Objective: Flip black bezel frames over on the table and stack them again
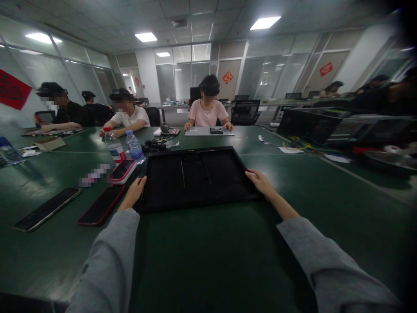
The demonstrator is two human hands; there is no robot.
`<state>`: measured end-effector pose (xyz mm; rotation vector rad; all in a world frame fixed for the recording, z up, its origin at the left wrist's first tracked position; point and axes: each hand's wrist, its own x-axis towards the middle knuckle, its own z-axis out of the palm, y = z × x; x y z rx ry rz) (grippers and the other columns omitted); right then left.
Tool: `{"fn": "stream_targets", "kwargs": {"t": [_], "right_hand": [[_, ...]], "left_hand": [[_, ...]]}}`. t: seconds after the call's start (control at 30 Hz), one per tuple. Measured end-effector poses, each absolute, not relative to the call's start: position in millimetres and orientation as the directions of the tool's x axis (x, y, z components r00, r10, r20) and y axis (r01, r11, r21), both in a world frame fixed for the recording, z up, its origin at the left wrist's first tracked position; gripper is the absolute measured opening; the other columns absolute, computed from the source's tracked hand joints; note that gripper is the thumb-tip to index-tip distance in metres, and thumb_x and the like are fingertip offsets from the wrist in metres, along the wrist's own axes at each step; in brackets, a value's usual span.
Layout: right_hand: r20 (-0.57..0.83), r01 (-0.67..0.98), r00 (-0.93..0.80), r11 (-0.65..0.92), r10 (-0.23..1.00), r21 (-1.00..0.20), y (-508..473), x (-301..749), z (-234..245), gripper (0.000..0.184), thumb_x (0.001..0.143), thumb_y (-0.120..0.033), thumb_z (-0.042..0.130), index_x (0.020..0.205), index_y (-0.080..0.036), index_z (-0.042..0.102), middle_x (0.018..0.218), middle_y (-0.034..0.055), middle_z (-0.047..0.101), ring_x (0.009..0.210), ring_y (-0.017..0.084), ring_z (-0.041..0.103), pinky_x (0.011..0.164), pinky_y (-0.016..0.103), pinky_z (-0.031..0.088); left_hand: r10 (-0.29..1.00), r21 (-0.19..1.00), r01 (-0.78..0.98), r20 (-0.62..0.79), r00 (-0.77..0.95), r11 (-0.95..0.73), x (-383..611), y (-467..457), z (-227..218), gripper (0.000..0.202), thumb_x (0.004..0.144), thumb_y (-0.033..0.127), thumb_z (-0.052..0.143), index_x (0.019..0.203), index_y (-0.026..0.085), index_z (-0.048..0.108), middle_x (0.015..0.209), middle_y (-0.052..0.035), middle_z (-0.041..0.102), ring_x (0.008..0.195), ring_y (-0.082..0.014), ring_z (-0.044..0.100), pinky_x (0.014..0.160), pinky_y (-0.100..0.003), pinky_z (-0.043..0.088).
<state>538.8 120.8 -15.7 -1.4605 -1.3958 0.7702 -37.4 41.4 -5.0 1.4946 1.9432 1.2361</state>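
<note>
A black rectangular monitor frame (224, 198) is in front of me, over the green table, its long sides running left to right. Its inside is dark and recessed, with two thin pale lines near the middle; whether a screen sits in it I cannot tell. My left hand (134, 192) grips the left edge, fingers wrapped over the rim and partly hidden. On the opposite side, my right hand (261, 183) holds the right edge with the thumb on top. Just left of my left hand lies a red-edged phone (102, 205).
Another phone (48, 208) and a pink-edged device (124, 171) lie at left. Two plastic bottles (114, 145) stand behind them, beside black cables (156, 144). Across the green table (208, 256), a person in pink (208, 111) has a flat grey panel (195, 131). Dark equipment (309, 126) stands right.
</note>
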Motion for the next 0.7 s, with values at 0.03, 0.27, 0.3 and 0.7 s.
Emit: {"fn": "stream_targets", "kwargs": {"t": [0.03, 0.27, 0.3, 0.7], "right_hand": [[0.161, 0.385, 0.154, 0.091, 0.975, -0.918, 120.8, 538.7, -15.4, 0.057, 0.081, -0.059, 0.069, 0.122, -0.020, 0.068, 0.097, 0.0104, 0.076, 0.094, 0.031, 0.072, 0.089, 0.048, 0.058], [0.210, 0.395, 0.134, 0.142, 0.968, -0.908, 126.2, 542.7, -21.0, 0.058, 0.078, -0.064, 0.070, 0.117, -0.020, 0.069, 0.094, 0.0098, 0.076, 0.090, 0.029, 0.072, 0.083, 0.044, 0.059], [0.211, 0.395, 0.134, 0.143, 0.968, -0.908, 126.9, 543.2, -21.9, 0.059, 0.078, -0.063, 0.070, 0.117, -0.019, 0.069, 0.094, 0.0098, 0.076, 0.089, 0.029, 0.072, 0.082, 0.044, 0.059], [0.204, 0.359, 0.146, 0.140, 0.968, -0.923, 124.9, 543.6, -24.6, 0.055, 0.080, -0.058, 0.071, 0.119, -0.021, 0.068, 0.094, 0.0086, 0.077, 0.091, 0.029, 0.073, 0.085, 0.046, 0.059]], "left_hand": [[0.914, 0.823, 0.566, 0.198, -0.355, 0.042, -37.3, 41.3, -4.6, 0.064, 0.074, 0.082, 0.051, 0.080, 0.020, 0.065, 0.083, -0.0068, 0.067, 0.088, -0.0278, 0.062, 0.083, -0.038, 0.046], [0.917, 0.824, 0.561, 0.160, -0.364, 0.079, -35.8, 40.6, -2.7, 0.067, 0.072, 0.084, 0.050, 0.077, 0.019, 0.064, 0.077, -0.0059, 0.066, 0.085, -0.0279, 0.062, 0.080, -0.039, 0.047], [0.920, 0.821, 0.567, 0.165, -0.356, 0.073, -36.1, 40.8, -3.2, 0.068, 0.072, 0.084, 0.049, 0.078, 0.019, 0.064, 0.078, -0.0062, 0.066, 0.085, -0.0280, 0.063, 0.080, -0.039, 0.046], [0.909, 0.794, 0.606, 0.209, -0.359, 0.057, -37.2, 39.5, -7.7, 0.063, 0.083, 0.077, 0.042, 0.085, 0.019, 0.066, 0.090, -0.0095, 0.070, 0.091, -0.0293, 0.064, 0.086, -0.040, 0.046]]}}
